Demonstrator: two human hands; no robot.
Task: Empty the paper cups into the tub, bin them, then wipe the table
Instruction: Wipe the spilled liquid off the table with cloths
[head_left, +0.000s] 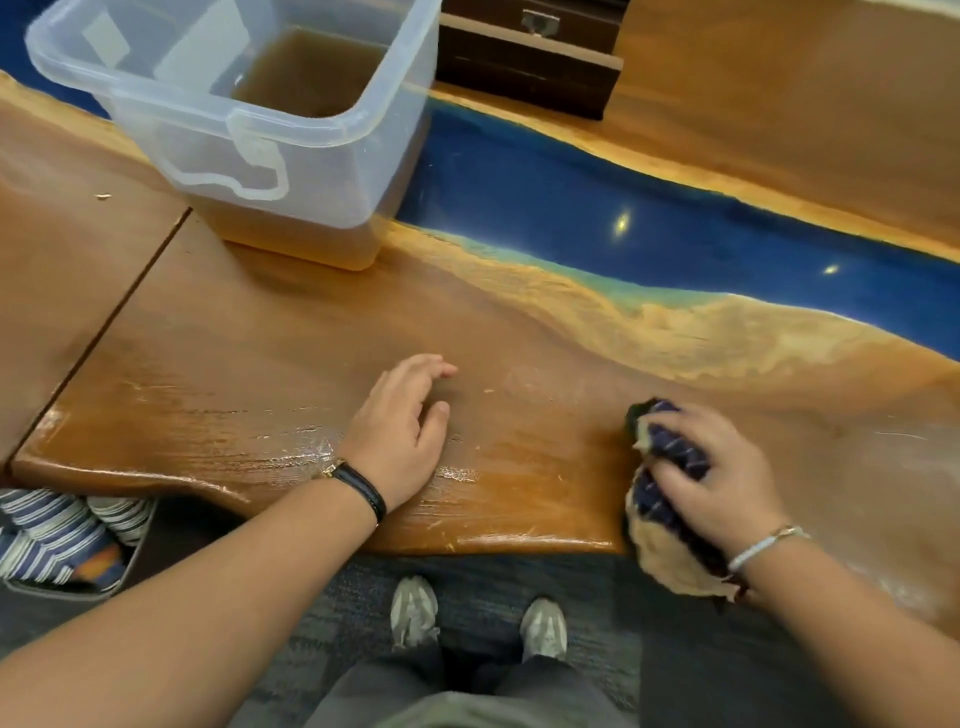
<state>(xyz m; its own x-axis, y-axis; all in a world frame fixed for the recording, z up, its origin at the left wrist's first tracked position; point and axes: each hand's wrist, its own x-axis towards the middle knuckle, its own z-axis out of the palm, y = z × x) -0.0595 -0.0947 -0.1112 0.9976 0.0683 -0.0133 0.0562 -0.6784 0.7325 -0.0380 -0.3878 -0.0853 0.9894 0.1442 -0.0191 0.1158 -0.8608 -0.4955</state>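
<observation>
Wiping the desk by its near edge.
Right hand grips the cloth, which lies lengthwise away from the edge; left hand rests flat and loose well to its left, nearer the tub at the back.

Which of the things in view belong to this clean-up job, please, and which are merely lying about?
Job: clear plastic tub of brown liquid; dark checked cloth in the right hand; wooden table with blue strip; striped paper cups in the grey bin.
Lying about: dark brown wooden drawer box.
</observation>
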